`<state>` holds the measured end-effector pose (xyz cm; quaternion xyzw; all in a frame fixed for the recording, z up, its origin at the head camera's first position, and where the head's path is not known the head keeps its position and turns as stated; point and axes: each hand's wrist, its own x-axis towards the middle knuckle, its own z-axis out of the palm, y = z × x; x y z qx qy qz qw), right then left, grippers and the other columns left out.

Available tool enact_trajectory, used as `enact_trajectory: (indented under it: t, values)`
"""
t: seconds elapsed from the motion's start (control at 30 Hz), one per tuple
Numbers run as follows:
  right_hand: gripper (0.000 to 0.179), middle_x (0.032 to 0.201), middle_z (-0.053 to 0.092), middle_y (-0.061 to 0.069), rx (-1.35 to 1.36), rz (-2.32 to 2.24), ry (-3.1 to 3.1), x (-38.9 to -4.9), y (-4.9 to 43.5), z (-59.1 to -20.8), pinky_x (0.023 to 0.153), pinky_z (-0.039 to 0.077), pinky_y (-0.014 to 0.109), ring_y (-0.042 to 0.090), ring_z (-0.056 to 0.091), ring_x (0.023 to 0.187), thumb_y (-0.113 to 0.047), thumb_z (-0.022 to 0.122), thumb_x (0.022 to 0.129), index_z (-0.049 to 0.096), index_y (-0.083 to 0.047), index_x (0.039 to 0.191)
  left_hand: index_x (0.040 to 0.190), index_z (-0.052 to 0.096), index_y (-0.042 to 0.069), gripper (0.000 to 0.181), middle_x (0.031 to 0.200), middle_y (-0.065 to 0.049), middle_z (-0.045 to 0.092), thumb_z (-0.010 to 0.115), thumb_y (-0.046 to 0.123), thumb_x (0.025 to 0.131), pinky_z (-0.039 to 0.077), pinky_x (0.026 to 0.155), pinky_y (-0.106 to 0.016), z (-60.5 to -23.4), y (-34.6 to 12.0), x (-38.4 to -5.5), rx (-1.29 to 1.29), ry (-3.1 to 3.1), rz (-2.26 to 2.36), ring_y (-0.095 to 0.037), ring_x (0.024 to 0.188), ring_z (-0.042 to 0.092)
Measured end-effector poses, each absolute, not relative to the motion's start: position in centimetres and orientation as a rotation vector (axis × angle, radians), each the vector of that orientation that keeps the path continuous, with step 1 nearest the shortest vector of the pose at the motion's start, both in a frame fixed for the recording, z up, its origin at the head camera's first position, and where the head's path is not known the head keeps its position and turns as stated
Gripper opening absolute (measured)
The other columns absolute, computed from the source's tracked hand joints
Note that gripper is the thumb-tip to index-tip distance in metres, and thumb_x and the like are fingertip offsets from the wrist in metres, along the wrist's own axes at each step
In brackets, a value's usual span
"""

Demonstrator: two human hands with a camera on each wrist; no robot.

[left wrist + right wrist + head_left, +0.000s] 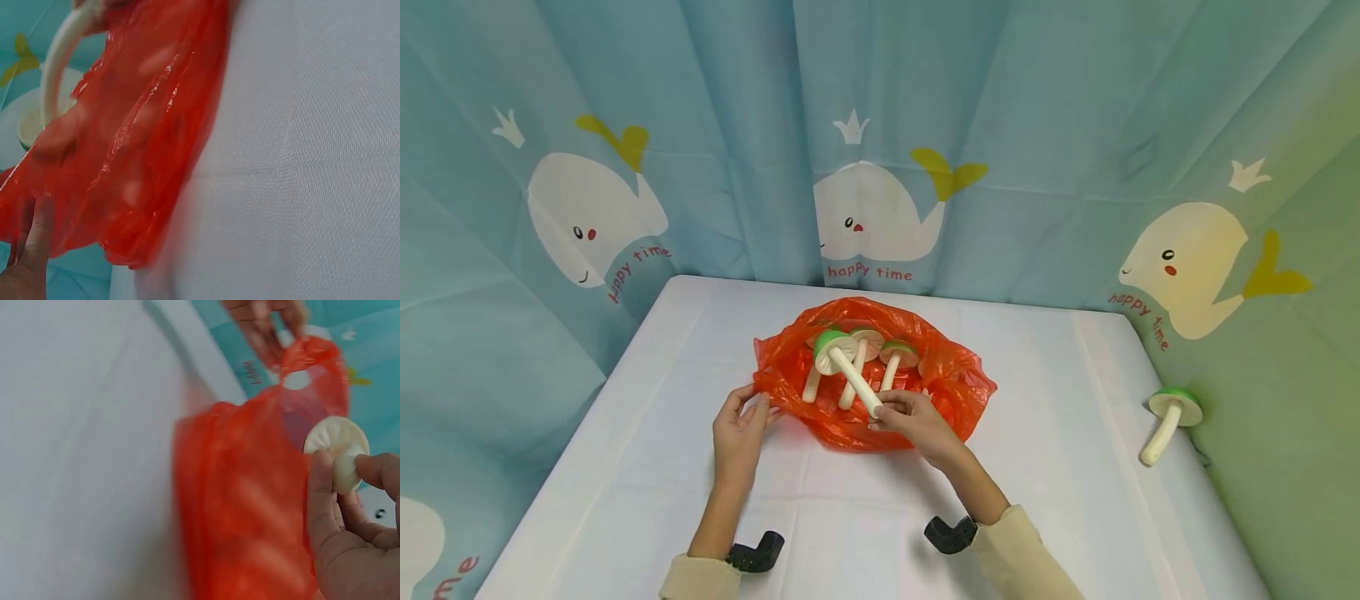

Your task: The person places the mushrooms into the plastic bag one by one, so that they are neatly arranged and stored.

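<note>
My right hand (917, 423) pinches the stem end of a toy mushroom (848, 367) with a green cap and white stem. The mushroom slants over the open mouth of a red plastic bag (958, 375), cap toward the far left. My left hand (741, 437) pinches the bag's left edge; in the right wrist view, its fingers (269, 337) are at a corner of the bag. Other mushrooms (891, 371) of the same kind lie inside the bag, partly hidden by the held one. In the left wrist view, the bag's red film (137, 125) fills much of the left half.
One more green-capped mushroom (1172, 417) lies at the table's right edge. The table (1045, 467) has a white cover. A blue curtain (722, 167) printed with whales stands behind the table and along its sides. Black straps with stubby mounts are on both wrists.
</note>
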<state>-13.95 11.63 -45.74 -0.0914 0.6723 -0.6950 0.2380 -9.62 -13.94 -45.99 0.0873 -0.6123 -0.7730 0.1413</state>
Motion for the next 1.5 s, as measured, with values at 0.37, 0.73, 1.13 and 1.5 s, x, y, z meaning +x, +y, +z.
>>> enact_trajectory:
  t: [0.37,0.73,1.13,1.5]
  values:
    - [0.03,0.098,0.064,0.012,-0.357,-1.722,2.046,-16.0,10.1,-46.3,0.079,0.054,0.033,0.022,0.063,0.085,-0.013,0.06,0.093,0.057,0.008,0.115,0.118,0.047,-0.014,0.028,0.117,-0.022,0.05,0.053,-0.001,0.094,0.052,0.077,-0.03,-45.6,-13.8,-9.4,0.234,-1.773,-2.215,-0.013,0.092,0.065]
    - [0.027,0.093,0.065,0.009,-0.491,-1.538,2.089,-16.7,9.6,-45.4,0.069,0.05,0.03,0.021,0.055,0.08,-0.016,0.063,0.091,0.062,0.003,0.11,0.117,0.046,-0.017,0.026,0.112,-0.018,0.051,0.051,-0.007,0.093,0.052,0.076,-0.03,-45.5,-13.8,-9.5,0.201,-1.718,-2.227,-0.014,0.09,0.065]
    - [0.025,0.093,0.064,0.003,-0.523,-1.486,2.153,-16.3,9.6,-48.5,0.075,0.05,0.026,0.016,0.057,0.086,-0.016,0.065,0.089,0.064,0.0,0.109,0.118,0.047,-0.016,0.027,0.116,-0.018,0.05,0.052,-0.005,0.093,0.051,0.077,-0.03,-45.4,-13.9,-9.5,0.204,-1.759,-2.203,-0.012,0.088,0.065]
    - [0.02,0.087,0.063,-0.004,-0.671,-1.232,2.445,-15.4,8.7,-48.3,0.072,0.05,0.022,0.011,0.057,0.079,-0.015,0.069,0.087,0.068,-0.006,0.104,0.115,0.048,-0.016,0.026,0.114,-0.019,0.052,0.054,-0.005,0.092,0.051,0.077,-0.033,-45.5,-14.0,-9.6,0.226,-1.763,-2.177,-0.014,0.087,0.065]
